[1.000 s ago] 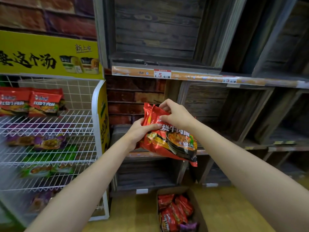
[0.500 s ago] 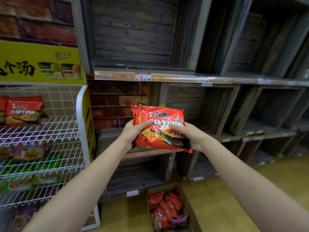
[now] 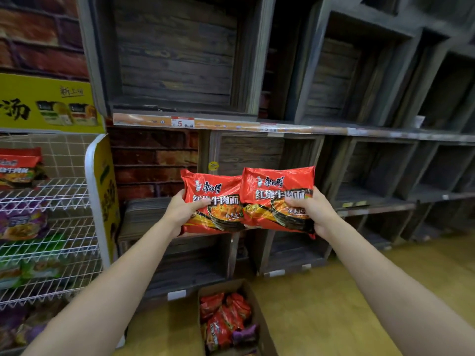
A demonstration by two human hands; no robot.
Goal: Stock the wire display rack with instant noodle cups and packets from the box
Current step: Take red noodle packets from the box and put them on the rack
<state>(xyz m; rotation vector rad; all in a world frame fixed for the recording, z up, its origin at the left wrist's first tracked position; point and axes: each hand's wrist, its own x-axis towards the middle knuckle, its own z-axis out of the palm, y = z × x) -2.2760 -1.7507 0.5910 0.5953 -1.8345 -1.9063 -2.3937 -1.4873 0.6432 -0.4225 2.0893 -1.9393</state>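
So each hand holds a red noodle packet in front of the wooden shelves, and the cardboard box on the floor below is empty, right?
Not quite. The box is not empty: the head view shows red packets and a purple one inside. The left hand and right hand do each hold a red packet before the wooden shelves.

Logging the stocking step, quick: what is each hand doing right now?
Left hand: grips the left red noodle packet.
Right hand: grips the right red noodle packet.

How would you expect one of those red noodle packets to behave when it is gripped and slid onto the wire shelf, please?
Probably light: each hand holds one red packet alone. The glossy wrapper looks slippery. It dents under the fingers, so likely crushable.
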